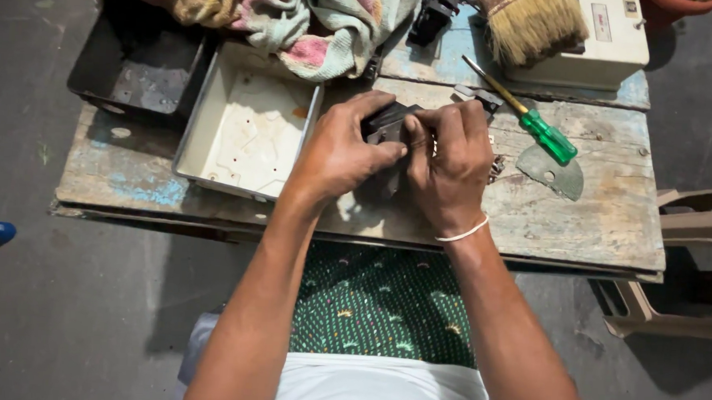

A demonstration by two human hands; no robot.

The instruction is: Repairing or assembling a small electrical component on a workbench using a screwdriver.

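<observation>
Both hands meet over a small black electrical part (385, 123) on the worn wooden board (603, 219). My left hand (338, 153) wraps around its left side, thumb pressed on top. My right hand (452, 168), with a white band at the wrist, pinches the part's right edge with curled fingers. Most of the part is hidden under the fingers. A green-handled screwdriver (547, 136) lies just right of my right hand, its shaft pointing up-left.
An open cream metal box (243, 135) and a dark tray (134, 58) sit to the left. A patterned cloth (300, 17), a brush (532, 24) on a cream casing (619, 39), another black part (432, 15) and a grey flat piece (553, 173) lie around. A plastic chair (689, 262) stands right.
</observation>
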